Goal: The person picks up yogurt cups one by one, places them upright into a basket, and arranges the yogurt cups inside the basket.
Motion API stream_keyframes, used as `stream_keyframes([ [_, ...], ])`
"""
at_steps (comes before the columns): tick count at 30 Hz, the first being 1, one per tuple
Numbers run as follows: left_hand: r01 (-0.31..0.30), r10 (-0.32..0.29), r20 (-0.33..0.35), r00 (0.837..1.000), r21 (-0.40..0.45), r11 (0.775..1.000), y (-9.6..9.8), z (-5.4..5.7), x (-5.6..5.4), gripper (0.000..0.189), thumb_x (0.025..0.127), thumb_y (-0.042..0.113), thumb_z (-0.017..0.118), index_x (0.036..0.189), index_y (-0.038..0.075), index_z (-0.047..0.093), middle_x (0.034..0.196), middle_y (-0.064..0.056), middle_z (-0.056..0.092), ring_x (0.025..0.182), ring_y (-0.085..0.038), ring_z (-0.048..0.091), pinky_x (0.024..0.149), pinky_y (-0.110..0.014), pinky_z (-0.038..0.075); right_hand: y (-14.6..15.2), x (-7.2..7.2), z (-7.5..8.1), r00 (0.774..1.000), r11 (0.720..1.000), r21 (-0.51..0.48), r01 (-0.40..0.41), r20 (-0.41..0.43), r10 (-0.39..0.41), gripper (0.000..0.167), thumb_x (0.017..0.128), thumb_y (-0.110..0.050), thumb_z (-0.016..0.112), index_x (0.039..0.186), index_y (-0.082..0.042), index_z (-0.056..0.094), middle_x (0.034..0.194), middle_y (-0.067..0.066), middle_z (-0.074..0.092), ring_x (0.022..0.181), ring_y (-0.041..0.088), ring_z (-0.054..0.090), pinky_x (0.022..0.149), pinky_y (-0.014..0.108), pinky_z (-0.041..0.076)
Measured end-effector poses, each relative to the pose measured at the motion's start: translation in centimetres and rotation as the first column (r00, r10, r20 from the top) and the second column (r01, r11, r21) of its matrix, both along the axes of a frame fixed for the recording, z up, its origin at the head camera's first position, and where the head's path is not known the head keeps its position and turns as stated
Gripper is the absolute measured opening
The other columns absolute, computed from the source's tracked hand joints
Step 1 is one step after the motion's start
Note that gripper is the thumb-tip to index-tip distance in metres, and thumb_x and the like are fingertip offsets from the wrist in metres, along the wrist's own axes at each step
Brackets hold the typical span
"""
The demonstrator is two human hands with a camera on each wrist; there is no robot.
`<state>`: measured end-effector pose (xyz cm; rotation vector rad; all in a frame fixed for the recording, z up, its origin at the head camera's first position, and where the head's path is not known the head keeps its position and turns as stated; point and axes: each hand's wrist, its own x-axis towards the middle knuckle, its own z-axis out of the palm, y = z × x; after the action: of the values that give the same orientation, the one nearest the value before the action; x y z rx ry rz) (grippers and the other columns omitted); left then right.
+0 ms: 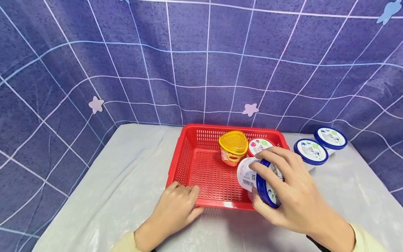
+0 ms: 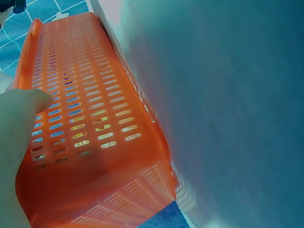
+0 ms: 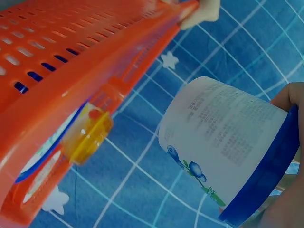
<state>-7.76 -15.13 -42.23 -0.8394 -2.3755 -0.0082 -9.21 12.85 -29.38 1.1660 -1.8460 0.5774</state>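
Four lidded tubs and a cup are in view of the head camera, around a red plastic basket [image 1: 206, 171] with meshed floor and walls. Inside it, a cup with a translucent yellow lid [image 1: 233, 147] stands near 12 o'clock and a round red-lidded tub [image 1: 259, 144] at 2. Two blue-lidded tubs [image 1: 311, 152] [image 1: 330, 138] stand outside, between 2 and 3, on a smooth grey cloth [image 1: 135, 182].

At 4 o'clock, over the basket's edge, a smooth white tub [image 1: 259, 182] lies tilted, its blue lid aimed towards 4. From the head, a barcode shows on it; the right wrist shows printed blueberries and lines of text, plus a blue-rimmed lid [image 3: 52, 142] at the basket's mouth. The left wrist adds the slotted outer wall.

The right hand [image 1: 292, 192] grasps the tilted tub around its lid, fingers spread. At 8 o'clock the left hand [image 1: 176, 203] grips the basket's rim, fingers curled over it, thumb outside.
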Motion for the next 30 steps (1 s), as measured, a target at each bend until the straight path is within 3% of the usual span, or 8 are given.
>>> stream_keyframes([
  [8,0.015,-0.014,-0.014,1.0,0.021,1.0,0.0,0.1,-0.2,0.048,0.072,0.052,0.073,0.079,0.011,0.05,0.055,0.004,0.044,0.047,-0.02,0.051,0.061,-0.035,0.04,-1.0,-1.0,-1.0,0.993,0.979,0.202,-0.04,0.118,0.017,0.044,0.091,-0.036,0.044,0.113,-0.006,0.067,0.117,0.015,0.061,0.113,0.037,0.053,0.097,0.052,0.036],
  [14,0.024,-0.023,-0.019,1.0,0.042,0.999,0.1,0.0,-0.1,0.044,0.076,0.051,0.069,0.082,0.011,0.053,0.056,0.003,0.047,0.048,-0.021,0.052,0.062,-0.036,0.041,-2.1,-2.2,-2.1,0.983,0.907,0.42,-0.043,0.179,-0.036,0.049,0.084,-0.04,0.056,0.124,-0.012,0.062,0.133,0.012,0.056,0.122,0.032,0.048,0.099,0.052,0.038],
  [19,0.028,-0.027,-0.035,0.999,0.045,0.999,0.2,-0.1,-0.1,0.042,0.078,0.05,0.066,0.083,0.01,0.053,0.056,0.002,0.047,0.047,-0.02,0.052,0.061,-0.036,0.04,-2.8,-3.4,-2.7,0.979,0.879,0.474,-0.052,0.196,-0.048,0.05,0.078,-0.036,0.065,0.122,-0.014,0.061,0.127,0.01,0.058,0.119,0.029,0.05,0.097,0.051,0.042],
  [30,0.025,-0.024,-0.028,0.999,0.032,0.999,0.2,0.0,-0.1,0.04,0.08,0.05,0.064,0.081,0.012,0.052,0.055,0.004,0.045,0.046,-0.018,0.05,0.06,-0.035,0.039,-4.1,-4.5,-3.5,0.967,0.805,0.59,-0.055,0.232,-0.103,0.048,0.082,-0.039,0.064,0.123,-0.014,0.063,0.125,0.008,0.059,0.121,0.029,0.049,0.097,0.052,0.041],
])
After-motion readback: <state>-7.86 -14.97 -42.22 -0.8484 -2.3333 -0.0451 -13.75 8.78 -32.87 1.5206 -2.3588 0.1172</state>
